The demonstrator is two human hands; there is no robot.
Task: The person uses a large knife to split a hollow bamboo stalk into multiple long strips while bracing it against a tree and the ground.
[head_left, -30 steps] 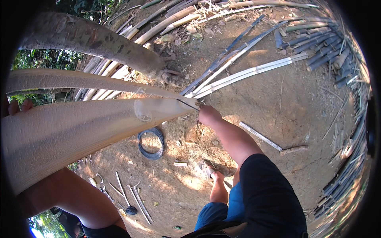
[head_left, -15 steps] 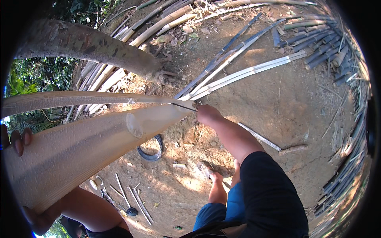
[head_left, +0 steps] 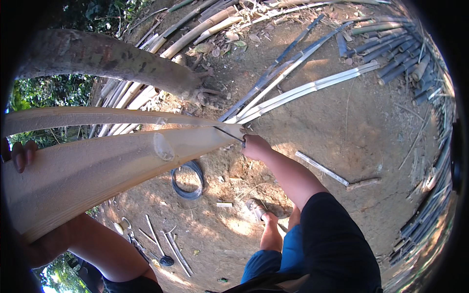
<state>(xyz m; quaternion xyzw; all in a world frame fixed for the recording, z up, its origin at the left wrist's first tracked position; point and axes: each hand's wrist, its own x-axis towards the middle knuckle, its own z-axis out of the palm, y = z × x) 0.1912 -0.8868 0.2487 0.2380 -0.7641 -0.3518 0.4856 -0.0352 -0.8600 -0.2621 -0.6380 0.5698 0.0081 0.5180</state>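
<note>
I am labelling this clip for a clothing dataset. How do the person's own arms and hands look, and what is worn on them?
Both hands are bare, without gloves, rings or a watch. The right hand leads into a bare forearm and a short, dark navy sleeve that ends near the elbow. Of the left hand only bare fingertips show at the picture's edge; its bare forearm runs below.
</note>
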